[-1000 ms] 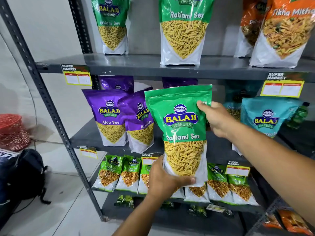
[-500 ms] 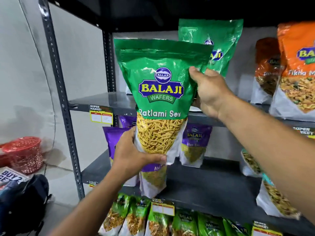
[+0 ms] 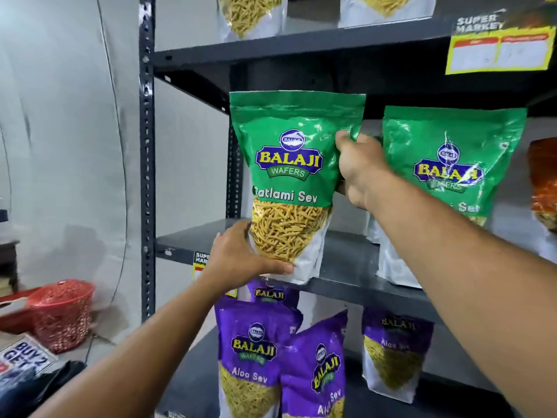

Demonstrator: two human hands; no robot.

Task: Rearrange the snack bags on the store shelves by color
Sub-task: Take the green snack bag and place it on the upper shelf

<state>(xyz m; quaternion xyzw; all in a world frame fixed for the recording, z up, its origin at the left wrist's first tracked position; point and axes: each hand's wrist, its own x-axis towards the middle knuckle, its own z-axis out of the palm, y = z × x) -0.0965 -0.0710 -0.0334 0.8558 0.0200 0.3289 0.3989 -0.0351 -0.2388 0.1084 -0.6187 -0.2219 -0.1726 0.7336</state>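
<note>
A green Ratlami Sev bag [image 3: 289,164] stands upright at the left end of a grey metal shelf [image 3: 340,251]. My left hand [image 3: 241,254] grips its lower left corner at the shelf's front edge. My right hand [image 3: 358,164] pinches its upper right edge. A second green bag [image 3: 452,164] stands just to the right on the same shelf, partly behind my right forearm. Purple Aloo Sev bags [image 3: 259,348] fill the shelf below. An orange bag [image 3: 542,182] shows at the far right edge.
The dark upright post [image 3: 146,164] of the rack runs down the left side. Above, another shelf [image 3: 301,46] carries bags and a yellow price tag [image 3: 500,52]. On the floor at left sit a red basket [image 3: 63,315], a "Buy 2" sign [image 3: 27,357] and a dark bag [image 3: 45,384].
The green bag in both hands has gone up from the middle shelf level and now rests its base on the upper shelf beside the other green bag. My view has tilted upward.
</note>
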